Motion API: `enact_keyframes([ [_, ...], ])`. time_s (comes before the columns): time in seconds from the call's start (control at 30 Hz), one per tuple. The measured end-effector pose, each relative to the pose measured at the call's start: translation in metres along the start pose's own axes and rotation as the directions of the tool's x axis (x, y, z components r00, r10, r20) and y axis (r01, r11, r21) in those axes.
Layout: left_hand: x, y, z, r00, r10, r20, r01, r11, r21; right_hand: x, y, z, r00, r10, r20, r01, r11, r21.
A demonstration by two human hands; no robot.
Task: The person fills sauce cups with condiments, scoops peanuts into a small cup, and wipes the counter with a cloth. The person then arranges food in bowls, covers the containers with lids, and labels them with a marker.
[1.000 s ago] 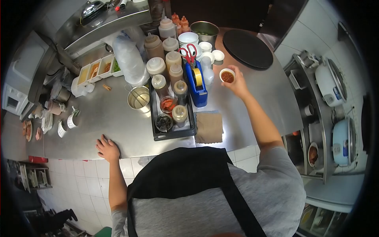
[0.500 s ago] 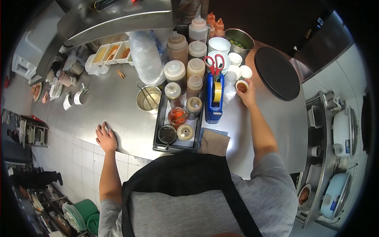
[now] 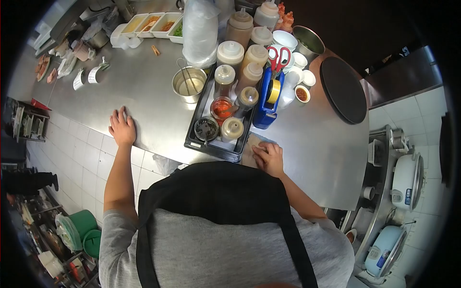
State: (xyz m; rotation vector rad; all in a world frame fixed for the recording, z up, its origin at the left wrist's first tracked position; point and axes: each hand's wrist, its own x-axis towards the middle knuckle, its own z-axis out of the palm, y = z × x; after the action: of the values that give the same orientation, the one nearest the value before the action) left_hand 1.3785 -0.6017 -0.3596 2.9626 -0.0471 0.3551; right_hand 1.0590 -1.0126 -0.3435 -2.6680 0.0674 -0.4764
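Observation:
My left hand (image 3: 123,127) lies flat on the steel counter near its front edge, fingers stretched and holding nothing. Close to my body, my right hand (image 3: 270,157) is on a folded beige cloth (image 3: 249,152), its fingers curled in and closed on the fabric. The hand covers much of the cloth. Just left of it stands a black tray (image 3: 194,142) of squeeze bottles, with a jar of red sauce (image 3: 222,108) and a jar of dark sauce (image 3: 206,128). A small white cup of reddish-brown sauce (image 3: 302,94) stands beyond my right hand, apart from it.
A blue tape dispenser (image 3: 263,115) with red-handled scissors (image 3: 278,58) stands right of the tray. Behind are white bowls (image 3: 284,40) and a metal pot (image 3: 309,39). A round black tray (image 3: 343,90) lies at right, a steel pot with tongs (image 3: 189,85) at left.
My right hand has let go of the small sauce cup, left it by the white cups, and come back toward me onto the cloth. My left hand stays flat on the counter. The view has shifted.

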Motion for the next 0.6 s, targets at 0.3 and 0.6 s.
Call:
enact_keyframes([
  [0.3, 0.002, -0.004, 0.003, 1.0, 0.001, -0.02, -0.001, 1.0, -0.008, 0.047, -0.008, -0.021, 0.868, 0.149, 0.474, -0.095, 0.986, -0.136],
  [0.6, 0.003, -0.003, 0.004, 0.999, -0.002, -0.05, 0.001, 1.0, -0.009, 0.148, -0.026, -0.136, 0.849, 0.119, 0.514, -0.307, 0.904, 0.299],
])
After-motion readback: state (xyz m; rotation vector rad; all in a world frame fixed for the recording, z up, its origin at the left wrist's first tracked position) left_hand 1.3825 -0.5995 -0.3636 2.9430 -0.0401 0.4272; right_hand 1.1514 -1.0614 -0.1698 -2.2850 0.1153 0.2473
